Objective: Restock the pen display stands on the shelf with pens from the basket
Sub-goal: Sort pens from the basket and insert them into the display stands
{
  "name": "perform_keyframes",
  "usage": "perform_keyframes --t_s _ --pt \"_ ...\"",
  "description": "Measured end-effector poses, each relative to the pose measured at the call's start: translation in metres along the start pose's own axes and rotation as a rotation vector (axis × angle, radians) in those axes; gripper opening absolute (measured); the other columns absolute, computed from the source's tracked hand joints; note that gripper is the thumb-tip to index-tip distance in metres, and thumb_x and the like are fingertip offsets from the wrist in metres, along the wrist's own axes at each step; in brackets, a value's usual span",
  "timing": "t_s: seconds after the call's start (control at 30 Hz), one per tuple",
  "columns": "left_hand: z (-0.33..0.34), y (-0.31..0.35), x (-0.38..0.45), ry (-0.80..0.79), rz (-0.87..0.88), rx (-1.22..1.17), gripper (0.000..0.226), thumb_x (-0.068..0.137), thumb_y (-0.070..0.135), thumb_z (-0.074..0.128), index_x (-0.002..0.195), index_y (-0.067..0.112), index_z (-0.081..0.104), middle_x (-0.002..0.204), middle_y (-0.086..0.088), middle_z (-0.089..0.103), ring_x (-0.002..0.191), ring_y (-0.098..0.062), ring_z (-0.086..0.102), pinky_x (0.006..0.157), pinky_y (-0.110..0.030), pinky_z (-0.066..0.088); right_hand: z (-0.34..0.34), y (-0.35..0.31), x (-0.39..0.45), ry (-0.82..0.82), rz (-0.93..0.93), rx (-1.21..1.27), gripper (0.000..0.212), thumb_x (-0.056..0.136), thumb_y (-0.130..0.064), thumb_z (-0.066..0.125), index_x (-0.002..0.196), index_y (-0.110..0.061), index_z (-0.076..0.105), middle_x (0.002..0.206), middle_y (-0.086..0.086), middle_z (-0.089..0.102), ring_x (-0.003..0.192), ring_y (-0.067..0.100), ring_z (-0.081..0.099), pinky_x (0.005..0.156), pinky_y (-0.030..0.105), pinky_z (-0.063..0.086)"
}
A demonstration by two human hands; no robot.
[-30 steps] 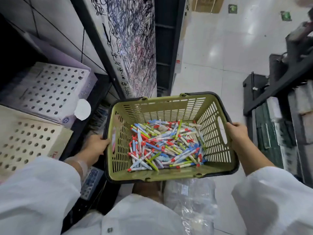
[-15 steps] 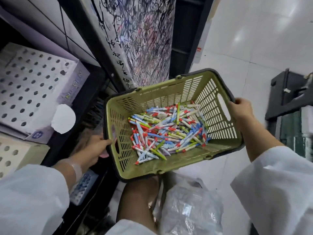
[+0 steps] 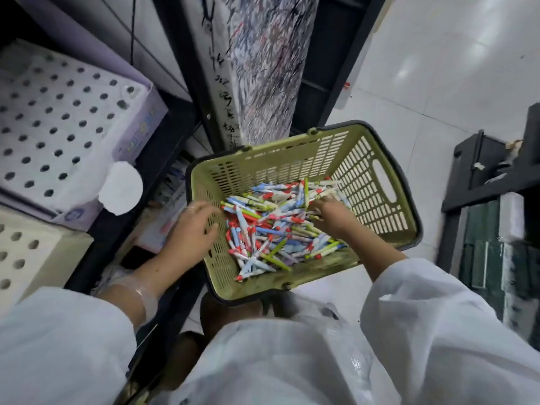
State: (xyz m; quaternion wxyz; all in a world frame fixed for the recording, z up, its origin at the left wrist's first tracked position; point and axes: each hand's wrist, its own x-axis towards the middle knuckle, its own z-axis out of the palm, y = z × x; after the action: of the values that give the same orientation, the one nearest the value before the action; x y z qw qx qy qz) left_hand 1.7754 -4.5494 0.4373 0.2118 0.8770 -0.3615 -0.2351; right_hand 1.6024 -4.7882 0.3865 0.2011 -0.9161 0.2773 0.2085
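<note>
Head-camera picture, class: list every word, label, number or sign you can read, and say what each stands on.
No text can be quoted with certainty.
Scribbled panel: handwritten characters run down its left edge, too blurred to read.
Lilac display stand: small marks on its front side, blurred.
White round sticker: blank.
Pens in the basket: any print too small to read.

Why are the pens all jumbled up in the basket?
The pens lie in a loose crisscross heap in the green basket, not sorted. The display stands beside it show only empty holes.
</note>
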Motion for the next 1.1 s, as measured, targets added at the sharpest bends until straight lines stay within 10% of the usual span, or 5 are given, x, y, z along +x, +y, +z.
perform_keyframes --t_s 0.13,0.47,0.7,1.0,1.1 --pt "0.035 0.01 0.0 -0.213 0.073 -0.007 0.024 0.094 0.018 0.05 0.116 0.013 0.057 0.117 -0.003 0.05 0.1 -0.018 0.05 0.076 -0.023 0.034 0.042 0.0 0.019 -0.281 -0.067 -0.173 0.059 0.09 -0.035 0.057 0.139 -0.009 0.037 0.14 0.018 0.041 0.125 0.031 0.042 0.098 0.033 0.037" --pt "0.095 0.052 0.02 0.013 -0.108 -0.045 0.024 0.096 0.024 0.044 0.105 0.009 0.06 0.104 -0.011 0.063 0.087 -0.028 0.059 0.072 -0.033 0.048 0.067 0.014 0.062 -0.48 -0.254 -0.576 0.095 0.076 -0.059 0.066 0.144 -0.006 0.025 0.143 0.015 0.041 0.127 0.032 0.043 0.102 0.036 0.037" --pt "0.104 0.064 0.016 -0.043 -0.197 -0.03 0.019 0.096 0.021 0.045 0.085 0.009 0.054 0.087 -0.01 0.054 0.073 -0.022 0.046 0.065 -0.031 0.037 0.076 0.006 0.058 -0.3 -0.514 -0.694 0.069 0.084 -0.06 0.054 0.125 -0.004 0.052 0.123 0.014 0.056 0.106 0.028 0.056 0.076 0.03 0.043" --pt "0.13 0.058 0.018 -0.14 -0.265 -0.139 0.02 0.097 0.021 0.044 0.092 0.007 0.057 0.08 -0.007 0.05 0.065 -0.018 0.04 0.058 -0.028 0.033 0.114 0.002 0.055 -0.098 -0.598 -0.475 0.069 0.081 -0.03 0.067 0.133 -0.003 0.031 0.133 0.02 0.041 0.123 0.036 0.04 0.095 0.042 0.041" --pt "0.127 0.05 0.02 -0.132 -0.27 -0.181 0.022 0.097 0.023 0.043 0.092 0.007 0.057 0.075 -0.005 0.047 0.064 -0.018 0.038 0.058 -0.027 0.033 0.112 0.013 0.06 -0.12 -0.603 -0.371 0.068 0.08 -0.025 0.067 0.133 -0.006 0.029 0.126 0.018 0.045 0.106 0.035 0.052 0.076 0.041 0.048"
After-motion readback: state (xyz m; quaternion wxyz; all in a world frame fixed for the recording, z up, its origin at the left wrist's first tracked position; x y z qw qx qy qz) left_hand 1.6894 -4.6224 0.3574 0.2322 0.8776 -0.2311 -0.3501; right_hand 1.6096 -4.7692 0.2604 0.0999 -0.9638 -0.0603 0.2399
